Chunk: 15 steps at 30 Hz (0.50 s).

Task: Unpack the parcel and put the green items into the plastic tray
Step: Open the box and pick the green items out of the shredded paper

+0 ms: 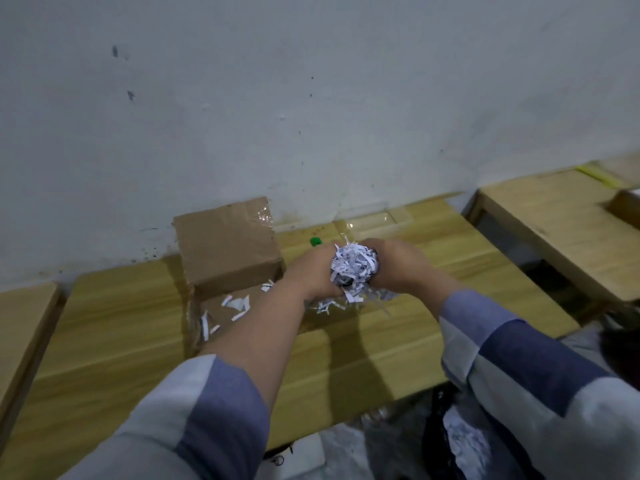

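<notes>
Both hands press together around a wad of white shredded paper (353,268) above the wooden table. My left hand (311,271) cups it from the left and my right hand (398,265) from the right. More shreds hang and lie just below the hands. The open cardboard parcel (225,247) lies on its side to the left, with paper strips scattered on its flap (225,313). A small green item (316,241) sits on the table behind my hands. A clear plastic tray (377,216) stands by the wall, behind and right of the hands.
A wooden table (121,323) runs along a grey wall. A second wooden table (554,216) stands to the right across a gap, with a yellow object (599,176) on it. Shredded paper (464,441) lies on the floor near my right sleeve.
</notes>
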Tool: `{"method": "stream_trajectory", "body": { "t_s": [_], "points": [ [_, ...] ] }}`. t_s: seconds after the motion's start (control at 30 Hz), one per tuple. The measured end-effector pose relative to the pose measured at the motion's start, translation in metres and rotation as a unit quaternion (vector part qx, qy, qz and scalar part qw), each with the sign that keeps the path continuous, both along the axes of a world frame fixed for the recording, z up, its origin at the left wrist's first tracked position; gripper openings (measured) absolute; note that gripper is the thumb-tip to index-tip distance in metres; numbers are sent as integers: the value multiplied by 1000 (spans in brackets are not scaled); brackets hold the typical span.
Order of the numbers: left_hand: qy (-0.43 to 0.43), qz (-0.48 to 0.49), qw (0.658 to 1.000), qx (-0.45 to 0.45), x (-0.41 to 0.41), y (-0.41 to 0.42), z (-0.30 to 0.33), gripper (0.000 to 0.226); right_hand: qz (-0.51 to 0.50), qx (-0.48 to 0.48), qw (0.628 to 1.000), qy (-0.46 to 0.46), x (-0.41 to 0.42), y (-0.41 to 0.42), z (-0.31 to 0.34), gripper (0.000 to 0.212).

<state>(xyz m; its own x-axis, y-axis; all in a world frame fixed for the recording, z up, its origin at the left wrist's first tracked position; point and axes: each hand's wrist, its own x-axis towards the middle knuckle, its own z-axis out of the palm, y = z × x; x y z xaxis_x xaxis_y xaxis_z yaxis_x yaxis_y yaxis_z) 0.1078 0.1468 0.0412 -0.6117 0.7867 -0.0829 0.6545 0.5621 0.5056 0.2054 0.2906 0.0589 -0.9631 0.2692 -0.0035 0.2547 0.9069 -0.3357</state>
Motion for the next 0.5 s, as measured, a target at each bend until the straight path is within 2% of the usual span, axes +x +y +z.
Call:
{"method": "stream_trajectory", "body": {
  "t_s": [0.3, 0.4, 0.5],
  "points": [
    [-43, -22, 998, -32, 62, 122, -65, 86, -52, -28, 997, -59, 67, 117, -70, 40],
    [-34, -26, 998, -35, 73, 147, -83, 87, -53, -48, 996, -47, 77, 145, -95, 42],
    [-6, -23, 999, -42, 77, 157, -99, 90, -60, -66, 996, -13, 83, 155, -113, 54]
  ]
}}
